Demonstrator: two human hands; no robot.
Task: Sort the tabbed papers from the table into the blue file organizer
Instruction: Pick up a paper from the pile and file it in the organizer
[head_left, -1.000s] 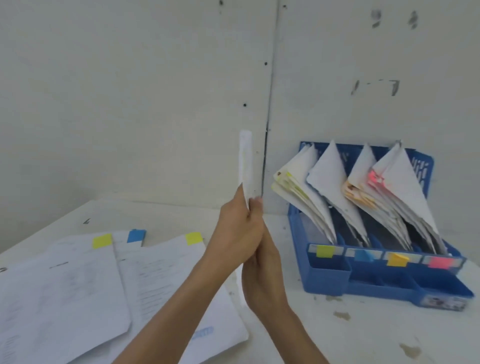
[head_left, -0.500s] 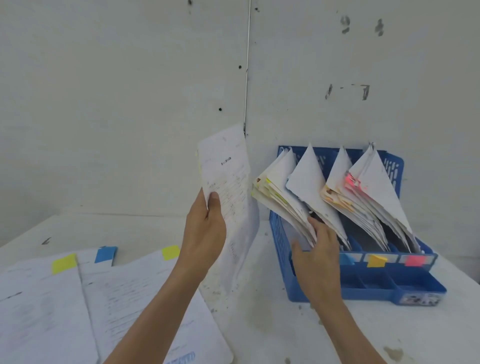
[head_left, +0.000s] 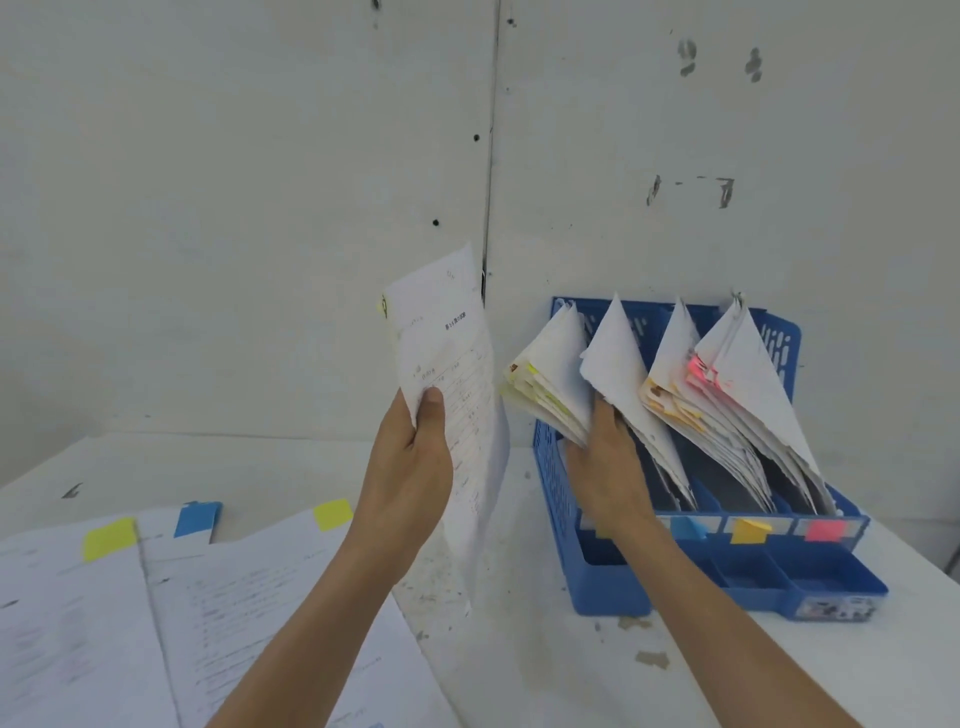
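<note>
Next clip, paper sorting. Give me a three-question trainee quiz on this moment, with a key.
1. True or false: the left hand holds a sheet off the table.
2. The right hand reaches into the blue file organizer beside which stack: A leftmost; B third; C rightmost?
3. How many coloured tabs show on the papers lying on the table?
Key: 1 true; 2 A; 3 three.
</note>
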